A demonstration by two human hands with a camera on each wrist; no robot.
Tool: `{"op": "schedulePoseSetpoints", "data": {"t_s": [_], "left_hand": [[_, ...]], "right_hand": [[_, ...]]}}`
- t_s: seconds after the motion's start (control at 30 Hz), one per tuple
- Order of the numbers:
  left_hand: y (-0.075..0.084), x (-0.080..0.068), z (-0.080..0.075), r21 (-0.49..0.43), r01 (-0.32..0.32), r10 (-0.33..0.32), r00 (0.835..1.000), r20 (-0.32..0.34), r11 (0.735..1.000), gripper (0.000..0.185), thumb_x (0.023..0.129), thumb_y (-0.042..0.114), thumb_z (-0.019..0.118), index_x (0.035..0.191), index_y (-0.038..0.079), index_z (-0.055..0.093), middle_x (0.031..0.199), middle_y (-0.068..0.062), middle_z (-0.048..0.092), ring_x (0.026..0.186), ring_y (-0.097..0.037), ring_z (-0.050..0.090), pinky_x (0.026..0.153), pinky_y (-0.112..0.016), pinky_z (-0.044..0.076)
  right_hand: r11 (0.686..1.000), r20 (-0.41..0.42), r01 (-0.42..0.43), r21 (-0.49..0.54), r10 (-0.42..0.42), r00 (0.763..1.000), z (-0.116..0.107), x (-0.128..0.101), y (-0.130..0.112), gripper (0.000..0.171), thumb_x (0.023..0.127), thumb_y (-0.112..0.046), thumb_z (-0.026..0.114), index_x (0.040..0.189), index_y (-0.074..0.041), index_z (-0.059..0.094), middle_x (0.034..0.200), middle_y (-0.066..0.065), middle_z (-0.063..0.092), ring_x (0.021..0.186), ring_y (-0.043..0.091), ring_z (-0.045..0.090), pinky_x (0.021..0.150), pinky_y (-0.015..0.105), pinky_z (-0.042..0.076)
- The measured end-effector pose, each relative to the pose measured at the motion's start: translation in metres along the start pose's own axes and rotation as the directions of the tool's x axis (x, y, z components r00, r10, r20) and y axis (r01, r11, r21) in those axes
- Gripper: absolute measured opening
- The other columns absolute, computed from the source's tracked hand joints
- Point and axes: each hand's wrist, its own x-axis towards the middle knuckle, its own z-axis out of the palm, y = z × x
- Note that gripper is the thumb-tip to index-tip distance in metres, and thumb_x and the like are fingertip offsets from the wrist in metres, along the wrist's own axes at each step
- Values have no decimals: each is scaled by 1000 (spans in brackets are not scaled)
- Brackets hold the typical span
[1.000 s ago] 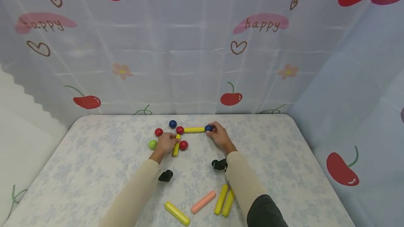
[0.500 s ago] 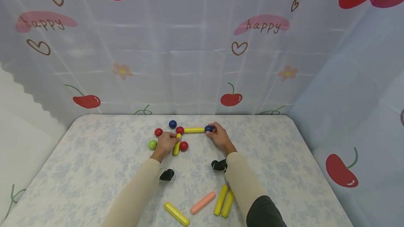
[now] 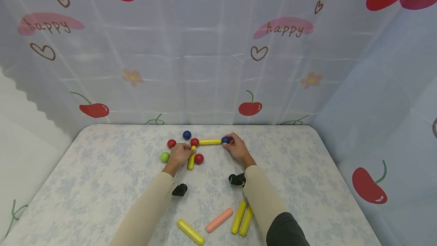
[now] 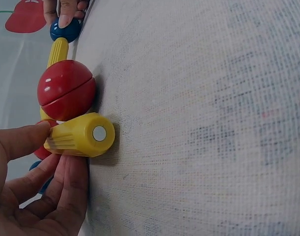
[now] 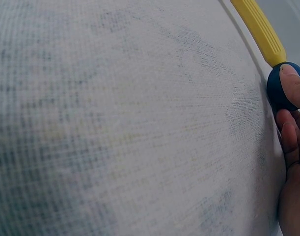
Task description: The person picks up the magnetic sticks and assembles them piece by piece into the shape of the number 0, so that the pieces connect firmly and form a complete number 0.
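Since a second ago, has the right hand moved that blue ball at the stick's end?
No. The blue ball sits in the same spot relative to the loose blue ball; the right hand still pinches it.

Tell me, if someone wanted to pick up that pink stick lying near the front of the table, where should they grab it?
Probably around its middle, from straight above. The pink stick lies flat and slanted on the table, with bare cloth along both long sides, so a thumb and finger could close across its narrow width. The nearest yellow stick sits just off its upper right end, so the middle stays clearer than that end.
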Motion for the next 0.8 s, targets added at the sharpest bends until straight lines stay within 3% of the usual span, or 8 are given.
{"op": "schedulePoseSetpoints", "data": {"t_s": [0.37, 0.63, 0.8], "left_hand": [[-1, -6, -12, 87, -39, 35, 998, 43, 995, 38, 90, 28, 68, 120, 6, 61, 104, -11, 64, 82, -22, 58, 70, -30, 49], [-5, -26, -21, 186, -194, 168, 975, 147, 963, 32, 89, 27, 70, 114, 8, 64, 94, -6, 64, 80, -18, 57, 68, -29, 49], [-6, -42, -27, 166, -229, 199, 963, 179, 959, 29, 88, 25, 71, 111, 8, 65, 91, -4, 64, 78, -17, 56, 66, -28, 47]], "right_hand": [[1000, 6, 23, -1, -23, 1000, -1, 0, 1, 37, 95, -19, 62, 130, -9, 53, 103, 9, 58, 90, 21, 50, 82, 37, 42], [1000, 14, 2, -3, -2, 1000, -1, 2, 1, 38, 96, -21, 61, 131, -11, 53, 105, 8, 58, 92, 21, 51, 83, 37, 42], [1000, 11, -5, -9, 5, 1000, 0, 1, 1, 38, 96, -21, 62, 131, -11, 53, 107, 9, 58, 94, 22, 51, 85, 38, 42]]}}
